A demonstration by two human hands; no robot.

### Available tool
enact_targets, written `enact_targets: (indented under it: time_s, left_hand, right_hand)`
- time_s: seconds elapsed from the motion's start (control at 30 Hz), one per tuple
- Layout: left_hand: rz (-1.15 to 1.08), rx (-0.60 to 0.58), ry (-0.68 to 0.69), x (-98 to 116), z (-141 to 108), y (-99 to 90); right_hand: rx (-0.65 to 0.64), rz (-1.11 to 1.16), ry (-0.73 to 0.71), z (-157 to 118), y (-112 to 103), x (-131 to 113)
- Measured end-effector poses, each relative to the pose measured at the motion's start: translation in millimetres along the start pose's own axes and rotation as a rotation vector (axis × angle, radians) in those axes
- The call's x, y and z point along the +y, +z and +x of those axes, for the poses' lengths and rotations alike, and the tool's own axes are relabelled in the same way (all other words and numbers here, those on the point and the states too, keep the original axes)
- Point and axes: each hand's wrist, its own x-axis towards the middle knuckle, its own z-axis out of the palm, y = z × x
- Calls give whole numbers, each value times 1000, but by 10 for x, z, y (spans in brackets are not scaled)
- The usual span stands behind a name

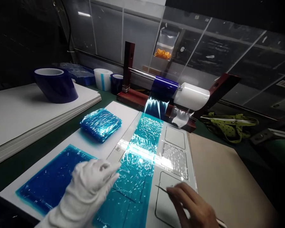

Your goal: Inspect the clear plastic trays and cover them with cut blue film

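Observation:
My left hand (92, 182), in a white glove, is over the left edge of a strip of blue film (142, 139). Its fingers are pressed together; what they pinch, if anything, is too small to make out. My bare right hand (192, 205) holds a thin pointed tool (161, 189) above a pale sheet with black rounded outlines (175, 136). The strip runs down from a dark blue roll (165, 85) on a metal rod. Left of my gloved hand lies a stack of dark blue film (54, 177), and behind it a crinkled blue film stack (101, 124).
A large blue tape roll (59, 87) stands on stacked white sheets (9, 117) at the left. Beside the blue roll, a white roll (192, 96) hangs on the red stand (129, 63). Brown board (223, 171) and a green dotted pouch (237, 125) are at the right.

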Motion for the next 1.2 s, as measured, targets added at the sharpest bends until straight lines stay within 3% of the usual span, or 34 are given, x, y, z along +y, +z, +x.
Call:
enact_targets:
  time_s: [0.13,0.23,0.47,0.57,0.7,0.9,1.0,1.2]
  left_hand:
    - [44,-116,71,61,-332,118]
    - [90,-77,46,77,-343,144]
    - [112,-61,50,53,-401,139]
    - [112,-27,43,61,-396,118]
    - [82,-31,62,48,-353,80]
    - [91,-67,112,43,-471,41]
    - [108,-135,141,177,-629,-10]
    - [76,-313,117,537,-907,-33]
  right_hand:
    - [4,-149,-209,559,246,-422]
    - [-16,-224,-261,864,392,-662]
    - [-103,-264,-305,1146,567,-825]
    - [-139,-270,-297,1060,455,-689]
    - [-182,-336,-227,711,156,-320]
    - [-201,-416,100,86,-124,93]
    - [-233,-256,222,-75,-51,16]
    - [-262,6,324,-79,126,-454]
